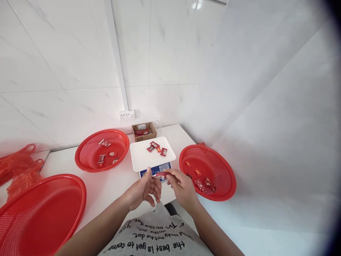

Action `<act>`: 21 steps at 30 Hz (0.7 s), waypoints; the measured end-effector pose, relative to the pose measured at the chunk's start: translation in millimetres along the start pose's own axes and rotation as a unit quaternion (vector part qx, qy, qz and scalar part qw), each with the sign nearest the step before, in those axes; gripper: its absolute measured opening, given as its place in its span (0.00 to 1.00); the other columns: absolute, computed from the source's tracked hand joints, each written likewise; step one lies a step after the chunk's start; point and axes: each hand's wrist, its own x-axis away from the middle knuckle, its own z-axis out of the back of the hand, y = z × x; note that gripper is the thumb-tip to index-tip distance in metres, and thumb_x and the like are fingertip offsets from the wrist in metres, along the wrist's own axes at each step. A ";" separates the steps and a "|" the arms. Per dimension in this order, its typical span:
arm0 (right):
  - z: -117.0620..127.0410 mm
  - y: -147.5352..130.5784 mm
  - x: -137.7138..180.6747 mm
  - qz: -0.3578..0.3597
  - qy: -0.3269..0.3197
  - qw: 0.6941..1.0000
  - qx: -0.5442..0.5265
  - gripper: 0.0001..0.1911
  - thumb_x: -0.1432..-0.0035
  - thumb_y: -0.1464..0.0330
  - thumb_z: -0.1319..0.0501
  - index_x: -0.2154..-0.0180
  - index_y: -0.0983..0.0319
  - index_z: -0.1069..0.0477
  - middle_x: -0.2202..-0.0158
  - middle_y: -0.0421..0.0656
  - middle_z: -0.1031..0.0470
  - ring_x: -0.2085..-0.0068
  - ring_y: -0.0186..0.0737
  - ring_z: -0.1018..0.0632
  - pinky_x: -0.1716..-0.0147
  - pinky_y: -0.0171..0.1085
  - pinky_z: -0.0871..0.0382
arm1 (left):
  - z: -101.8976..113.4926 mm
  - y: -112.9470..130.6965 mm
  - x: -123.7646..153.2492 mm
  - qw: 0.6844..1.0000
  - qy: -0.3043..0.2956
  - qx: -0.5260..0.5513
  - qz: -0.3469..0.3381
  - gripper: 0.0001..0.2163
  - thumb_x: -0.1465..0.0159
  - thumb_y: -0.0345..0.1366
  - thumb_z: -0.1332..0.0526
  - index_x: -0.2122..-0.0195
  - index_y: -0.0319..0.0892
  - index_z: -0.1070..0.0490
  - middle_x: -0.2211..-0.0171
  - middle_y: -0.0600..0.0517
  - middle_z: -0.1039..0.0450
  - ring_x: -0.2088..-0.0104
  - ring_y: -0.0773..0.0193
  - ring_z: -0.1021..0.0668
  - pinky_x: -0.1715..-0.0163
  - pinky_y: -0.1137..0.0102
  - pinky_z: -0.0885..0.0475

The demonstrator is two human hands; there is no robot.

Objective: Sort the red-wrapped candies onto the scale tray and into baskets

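Observation:
A small red-and-white wrapped packet point(160, 175) is held up between my two hands over the front of the scale. My right hand point(184, 186) pinches its right end between thumb and fingers. The thumb of my left hand point(145, 190) presses the left end, and the other fingers curl loosely below. Behind them, the white pan point(141, 156) of the scale carries several red packets point(158, 148). Partly covered by my hands is the scale's blue keypad point(165, 167).
Red baskets with a few small packets stand left point(80, 153) and right point(231, 177) of the scale. A larger red basket point(82, 199) is at front left, beside red plastic bags point(23, 167). Behind the scale, a cardboard box point(146, 138) holds more packets against the wall.

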 end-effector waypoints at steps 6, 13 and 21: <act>1.2 5.2 -5.8 0.040 -0.011 0.999 -0.020 0.16 0.39 0.56 0.47 0.57 0.56 0.27 0.59 0.47 0.24 0.65 0.41 0.25 0.69 0.39 0.30 | 1.1 3.3 3.2 0.994 0.050 0.077 -0.055 0.18 0.47 0.49 0.33 0.68 0.42 0.35 0.79 0.57 0.33 0.78 0.70 0.29 0.80 0.76 0.36; 9.6 5.0 -14.9 -0.095 -0.102 0.984 -0.108 0.25 0.40 0.47 0.51 0.68 0.61 0.33 0.73 0.43 0.29 0.73 0.37 0.29 0.76 0.35 0.35 | -4.1 8.9 -3.8 0.986 0.069 -0.049 -0.145 0.15 0.44 0.48 0.34 0.71 0.40 0.32 0.76 0.54 0.29 0.74 0.69 0.28 0.69 0.72 0.34; 39.5 6.6 -24.3 -0.055 -0.073 0.996 -0.003 0.25 0.42 0.46 0.50 0.78 0.59 0.43 0.81 0.37 0.38 0.78 0.34 0.36 0.77 0.34 0.43 | -32.3 19.8 -31.1 0.985 0.059 -0.098 -0.127 0.22 0.41 0.55 0.42 0.67 0.38 0.27 0.75 0.53 0.30 0.74 0.67 0.30 0.67 0.69 0.34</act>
